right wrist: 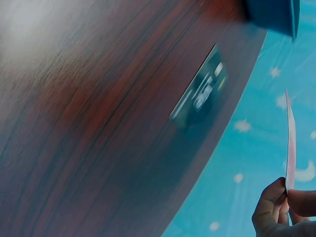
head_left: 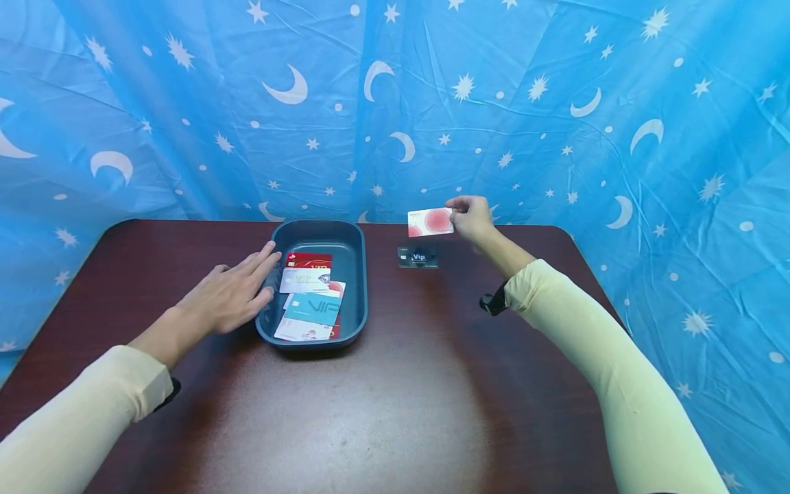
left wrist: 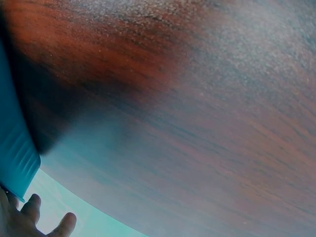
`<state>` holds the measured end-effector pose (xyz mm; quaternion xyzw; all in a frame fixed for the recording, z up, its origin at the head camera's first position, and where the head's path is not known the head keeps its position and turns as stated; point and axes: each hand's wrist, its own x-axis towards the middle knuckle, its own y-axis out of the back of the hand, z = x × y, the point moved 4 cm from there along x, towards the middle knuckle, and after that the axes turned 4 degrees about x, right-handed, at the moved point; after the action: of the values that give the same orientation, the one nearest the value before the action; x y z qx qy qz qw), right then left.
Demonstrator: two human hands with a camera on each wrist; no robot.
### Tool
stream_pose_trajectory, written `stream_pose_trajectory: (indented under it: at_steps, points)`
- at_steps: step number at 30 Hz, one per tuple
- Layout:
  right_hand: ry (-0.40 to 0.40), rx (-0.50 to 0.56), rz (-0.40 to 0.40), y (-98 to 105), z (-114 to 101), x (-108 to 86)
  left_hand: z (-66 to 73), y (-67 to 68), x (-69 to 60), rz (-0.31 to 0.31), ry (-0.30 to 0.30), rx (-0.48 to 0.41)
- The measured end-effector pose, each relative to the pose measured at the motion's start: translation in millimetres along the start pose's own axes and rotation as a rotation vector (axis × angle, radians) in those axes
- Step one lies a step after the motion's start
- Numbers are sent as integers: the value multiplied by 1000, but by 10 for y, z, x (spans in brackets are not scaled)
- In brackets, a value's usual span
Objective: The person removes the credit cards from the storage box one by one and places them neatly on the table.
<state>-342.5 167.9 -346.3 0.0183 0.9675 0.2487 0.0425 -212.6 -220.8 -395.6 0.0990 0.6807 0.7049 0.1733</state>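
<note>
- head view: the right hand [head_left: 472, 218] pinches the right end of a pink-and-white card [head_left: 427, 222] between thumb and fingers; the card reaches out to that hand's left.
- right wrist view: the same card stands nearly edge-on, thumb on one side and fingers on the other, raised off the table [head_left: 395, 418].
- just nearer the person than the pinched card, and left of the right hand, a black vip card [head_left: 418, 258] lies on the table.
- well to the right hand's left, and just right of the left hand [head_left: 237, 293], sits a dark blue tray [head_left: 317, 243].
- the left hand's fingers are straight and grip nothing; their tips are at the near-hand side of the tray's rim, and the thumb stands apart from them.
- beside the left hand, inside the tray, cards overlap: a red card [head_left: 308, 260], a silvery vip card [head_left: 304, 280], a blue vip card [head_left: 313, 309] and a pale card [head_left: 301, 331] nearest the person.
- beyond both hands hangs a blue curtain [head_left: 395, 82] with white moons and stars.
</note>
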Motion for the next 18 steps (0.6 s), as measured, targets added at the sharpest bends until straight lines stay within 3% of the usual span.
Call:
stream_pose_trajectory:
  at_steps: [7, 18]
  points:
    - [-82, -38, 73, 201, 273, 113, 0, -9, -6, 4, -2, 7]
    - [-149, -62, 94, 360, 579, 155, 2, -2, -5, 1, -1, 7]
